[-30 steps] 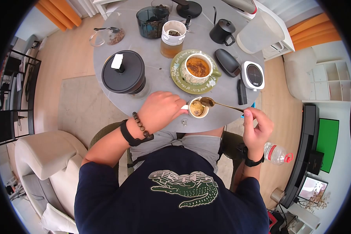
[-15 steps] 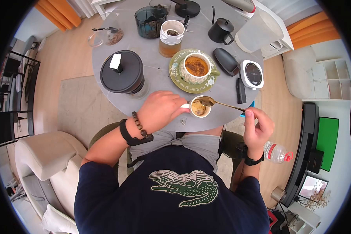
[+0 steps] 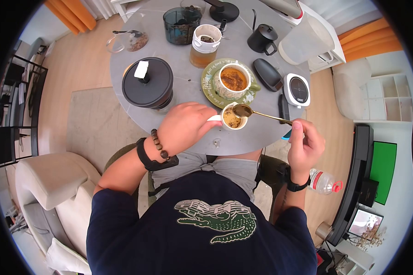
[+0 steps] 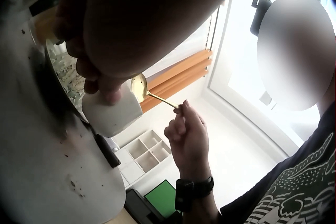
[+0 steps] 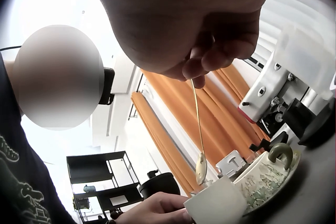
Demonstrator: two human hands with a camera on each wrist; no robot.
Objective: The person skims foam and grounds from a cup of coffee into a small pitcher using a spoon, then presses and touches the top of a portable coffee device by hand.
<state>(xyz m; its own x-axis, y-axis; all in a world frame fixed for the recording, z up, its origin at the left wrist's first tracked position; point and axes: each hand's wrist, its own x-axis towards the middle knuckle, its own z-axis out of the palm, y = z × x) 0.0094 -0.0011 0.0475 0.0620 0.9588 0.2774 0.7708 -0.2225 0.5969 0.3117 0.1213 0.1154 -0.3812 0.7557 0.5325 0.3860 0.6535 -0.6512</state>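
My left hand (image 3: 186,126) grips the handle of a small white cup (image 3: 234,124), which has brown-speckled, tan contents. Between the thumb and fingers of my right hand (image 3: 306,144) is the end of a long gold spoon (image 3: 267,116). Its bowl hangs over the cup's rim and carries some dark brown residue. In the left wrist view the white cup (image 4: 111,113) hides most of its own inside. Just beyond it, a patterned cup (image 3: 234,80) with orange-brown liquid stands on a green saucer (image 3: 209,94).
A black-lidded canister (image 3: 147,89) is at the left of the grey table. Behind the saucer stand a white-topped glass of amber liquid (image 3: 203,57) and a dark tinted container (image 3: 176,32). At the right are a scale (image 3: 297,90), a black tray (image 3: 267,74) and a black kettle (image 3: 262,39).
The small cup and the spoon's bowl have moved slightly away from my body, toward the saucer. Both hands keep their hold.
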